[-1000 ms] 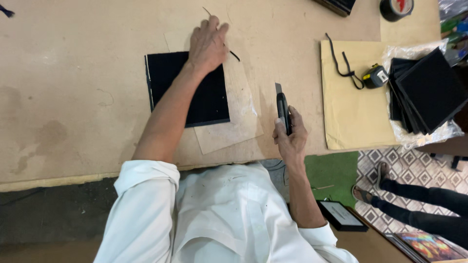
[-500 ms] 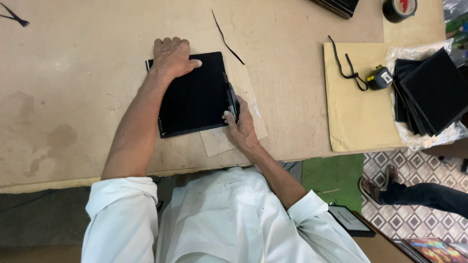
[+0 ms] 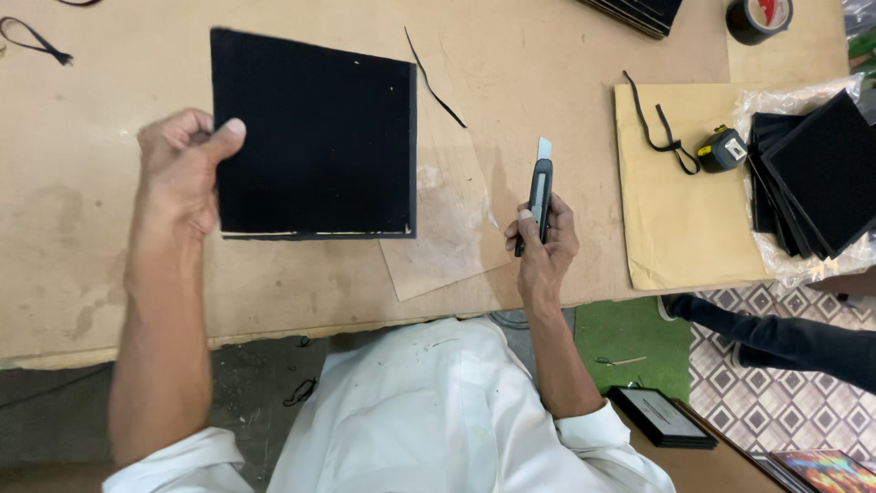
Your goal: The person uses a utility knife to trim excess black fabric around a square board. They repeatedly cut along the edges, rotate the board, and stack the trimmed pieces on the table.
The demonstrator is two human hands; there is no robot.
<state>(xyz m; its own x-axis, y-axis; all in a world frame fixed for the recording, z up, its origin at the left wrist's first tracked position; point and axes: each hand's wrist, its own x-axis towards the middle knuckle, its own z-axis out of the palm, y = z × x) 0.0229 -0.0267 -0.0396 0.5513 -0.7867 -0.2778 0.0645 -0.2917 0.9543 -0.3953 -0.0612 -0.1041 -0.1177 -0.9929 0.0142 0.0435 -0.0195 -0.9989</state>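
My left hand grips the left edge of a square black board, lifted a little off the brown worktable. A thin pale strip shows along the board's lower edge. My right hand is closed around a black utility knife with its blade pointing away from me, to the right of the board. A clear plastic sheet lies on the table between the two hands. A thin black offcut strip lies beyond the board's top right corner.
On the right lie a tan paper sheet, a tape measure with a black cord, and a stack of black squares on clear plastic. A tape roll sits far right. Another person's leg shows below the table edge.
The left hand has picked the black board up by its left edge and lifted it. The right hand has drawn the knife away from the board's right edge, out to the right.
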